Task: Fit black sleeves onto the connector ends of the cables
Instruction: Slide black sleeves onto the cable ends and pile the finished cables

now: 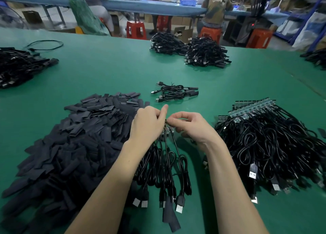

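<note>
My left hand (148, 123) and my right hand (191, 126) meet at the middle of the green table (114, 74). Both pinch the small circuit-board connector ends (168, 129) of a bunch of black cables (165, 170), which trail toward me and end in USB plugs (179, 209). My fingers hide most of the connector ends. A big heap of flat black sleeves (67, 145) lies just left of my left hand. Two loose sleeves (170, 218) lie by the USB plugs.
A large pile of unsleeved cables with circuit boards (268, 145) lies to the right. A few sleeved cables (174, 92) lie beyond my hands. More cable heaps sit at the far middle (199, 52) and far left (15, 67). People work at a bench behind.
</note>
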Demonstrator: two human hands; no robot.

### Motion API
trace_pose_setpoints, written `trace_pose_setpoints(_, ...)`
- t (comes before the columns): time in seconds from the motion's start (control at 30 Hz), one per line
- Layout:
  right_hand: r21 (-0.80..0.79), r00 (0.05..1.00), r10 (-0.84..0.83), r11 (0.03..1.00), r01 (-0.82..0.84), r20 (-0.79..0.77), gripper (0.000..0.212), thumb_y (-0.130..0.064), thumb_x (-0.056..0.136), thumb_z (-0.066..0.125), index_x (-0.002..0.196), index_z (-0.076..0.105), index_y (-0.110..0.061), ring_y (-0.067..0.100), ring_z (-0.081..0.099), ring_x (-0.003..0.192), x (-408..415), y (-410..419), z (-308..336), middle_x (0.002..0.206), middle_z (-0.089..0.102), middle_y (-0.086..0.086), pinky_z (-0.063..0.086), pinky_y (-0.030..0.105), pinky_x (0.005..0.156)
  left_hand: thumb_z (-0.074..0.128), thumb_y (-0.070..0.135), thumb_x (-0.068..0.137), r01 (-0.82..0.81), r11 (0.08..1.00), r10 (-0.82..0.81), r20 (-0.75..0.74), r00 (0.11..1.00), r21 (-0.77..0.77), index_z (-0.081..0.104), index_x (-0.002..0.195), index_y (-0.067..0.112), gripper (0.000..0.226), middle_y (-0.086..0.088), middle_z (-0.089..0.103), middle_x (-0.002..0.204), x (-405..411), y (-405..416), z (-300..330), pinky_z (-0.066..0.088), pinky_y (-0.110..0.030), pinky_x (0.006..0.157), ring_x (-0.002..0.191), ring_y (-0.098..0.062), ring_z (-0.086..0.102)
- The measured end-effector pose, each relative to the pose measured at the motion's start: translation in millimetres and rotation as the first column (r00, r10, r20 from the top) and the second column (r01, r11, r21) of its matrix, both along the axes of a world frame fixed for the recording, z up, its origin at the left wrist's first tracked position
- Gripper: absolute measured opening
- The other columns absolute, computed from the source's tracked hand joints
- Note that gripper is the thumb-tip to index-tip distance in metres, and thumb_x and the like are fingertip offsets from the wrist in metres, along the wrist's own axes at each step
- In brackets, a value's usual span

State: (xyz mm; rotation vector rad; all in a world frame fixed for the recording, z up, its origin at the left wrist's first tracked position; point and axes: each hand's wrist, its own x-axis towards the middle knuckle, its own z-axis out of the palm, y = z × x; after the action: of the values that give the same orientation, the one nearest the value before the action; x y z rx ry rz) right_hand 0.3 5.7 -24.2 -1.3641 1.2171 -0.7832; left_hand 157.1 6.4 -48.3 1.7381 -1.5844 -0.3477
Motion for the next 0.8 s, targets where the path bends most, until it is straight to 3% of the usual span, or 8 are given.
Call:
trace_pose_setpoints(0.1,0.088,1.0,-0.003,0.996,0.001,0.025,0.017,-0.03,0.084,0.081,0.093,0.077,-0.016,0.001,0.048,0.052,0.5,-0.6,-2.8,0.062,0.063,-0.013,0.037,0.015,0.051,0.053,0.049,0.101,0.021,0.999,-0.022,-0.049,0.999,-0.032,0.036,0.039,0.016,0.072,0.004,0.034,0.034,-3.5,1.0,2.9,0.022,-0.027,0.045,0.04,-0.016,0.034)
trace_pose_setpoints(0.3,0.181,0.975,-0.008,0.983,-0.033,0.222,0.012,-0.025,0.071,0.084,0.075,0.079,-0.016,0.006,0.043,0.053,-1.1,-3.2,-5.3,0.063,0.059,-0.004,0.036,0.016,0.053,0.054,0.049,0.1,0.032,0.996,-0.035,-0.038,0.999,-0.089,0.028,0.04,0.02,0.072,0.002,0.026,0.034,-8.2,4.1,7.5,0.021,-0.027,0.045,0.038,-0.016,0.031)
trace_pose_setpoints(0.53,0.293,0.925,-0.02,0.951,-0.099,0.379,0.026,-0.018,0.069,0.079,0.092,0.073,-0.007,0.001,0.037,0.044,1.9,-3.6,-5.5,0.051,0.052,-0.011,0.034,0.012,0.044,0.057,0.048,0.099,0.102,0.981,-0.124,-0.128,0.984,-0.165,0.02,0.047,0.022,0.069,0.004,0.017,0.041,-5.5,1.7,6.4,0.024,-0.026,0.047,0.044,-0.016,0.022)
trace_pose_setpoints(0.8,0.31,0.91,-0.05,0.947,-0.088,0.412,0.009,-0.015,0.068,0.078,0.076,0.077,-0.011,0.002,0.035,0.044,3.7,-2.0,-6.9,0.054,0.05,-0.009,0.031,0.012,0.043,0.057,0.045,0.1,0.114,0.983,-0.141,-0.2,0.97,-0.143,0.02,0.046,0.021,0.069,0.005,0.017,0.04,-6.9,3.3,6.9,0.023,-0.026,0.047,0.043,-0.015,0.021)
